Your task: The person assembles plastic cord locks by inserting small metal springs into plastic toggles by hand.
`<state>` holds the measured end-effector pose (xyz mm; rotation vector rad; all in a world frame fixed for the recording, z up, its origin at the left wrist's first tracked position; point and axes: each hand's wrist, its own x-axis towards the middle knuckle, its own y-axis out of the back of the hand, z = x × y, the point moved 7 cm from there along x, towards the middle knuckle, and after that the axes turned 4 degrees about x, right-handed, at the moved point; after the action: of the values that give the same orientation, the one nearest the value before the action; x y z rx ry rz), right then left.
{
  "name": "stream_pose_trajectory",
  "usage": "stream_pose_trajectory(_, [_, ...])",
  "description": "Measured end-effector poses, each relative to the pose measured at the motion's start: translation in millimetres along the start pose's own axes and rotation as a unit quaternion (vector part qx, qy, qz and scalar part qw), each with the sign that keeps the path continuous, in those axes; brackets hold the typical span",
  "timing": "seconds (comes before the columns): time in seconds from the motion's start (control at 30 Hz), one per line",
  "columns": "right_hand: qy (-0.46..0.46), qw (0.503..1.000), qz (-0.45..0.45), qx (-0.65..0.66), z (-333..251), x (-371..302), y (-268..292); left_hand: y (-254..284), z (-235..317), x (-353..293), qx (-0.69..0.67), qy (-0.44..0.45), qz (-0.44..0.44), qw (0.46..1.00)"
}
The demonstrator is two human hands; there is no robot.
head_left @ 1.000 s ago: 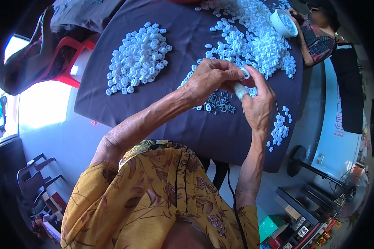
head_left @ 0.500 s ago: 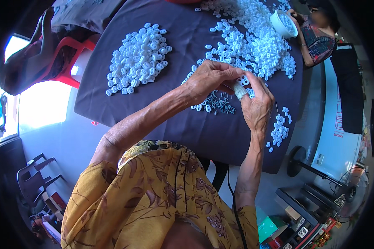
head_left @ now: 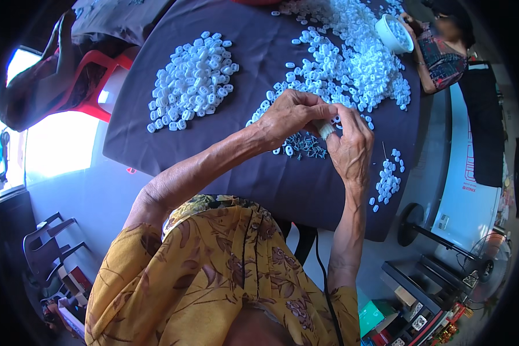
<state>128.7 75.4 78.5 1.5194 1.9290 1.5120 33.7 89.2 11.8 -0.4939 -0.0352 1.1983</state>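
Over the table's front middle, my left hand [head_left: 291, 117] and my right hand [head_left: 352, 151] meet at the fingertips. Both are closed in a pinch; whatever lies between them is mostly hidden by the fingers. A pale wrap [head_left: 327, 131] covers my right thumb. Just below the hands lies a small pile of dark screws [head_left: 309, 146], with a few white pieces beside it. Beyond the hands spreads a large heap of white oval two-holed plastic pieces [head_left: 323, 63]. A second heap of such pieces [head_left: 193, 81] sits on the left, and a smaller group [head_left: 388, 184] on the right.
A dark cloth covers the table [head_left: 248, 173]. A white bowl [head_left: 394, 33] stands at the far right, near another person [head_left: 441, 57]. To the left is a red chair [head_left: 92, 81] with someone seated. A fan [head_left: 487, 266] stands at the lower right.
Both hands have dropped slightly toward me, the right also a little left. Their fingertips are closer together, and white pieces seen between them before are now mostly covered.
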Motion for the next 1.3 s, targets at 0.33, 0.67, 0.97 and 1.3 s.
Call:
stream_pose_trajectory(0.33, [0.027, 0.999, -0.025, -0.033, -2, 4, 4, 0, 4, 0, -0.002, -0.008, -0.004, 1.000])
stream_pose_trajectory(0.67, [0.048, 0.998, -0.040, -0.020, 1, 6, -6, 9, -8, 3, -0.040, 0.018, 0.015, 0.999])
stream_pose_trajectory(0.97, [0.115, 0.993, -0.018, -0.021, 4, 3, -9, 7, -9, 2, -0.048, 0.030, 0.008, 0.998])
stream_pose_trajectory(1.3, [0.120, 0.992, -0.022, -0.021, 8, 0, -12, 5, -11, 1, -0.029, 0.031, -0.021, 0.999])
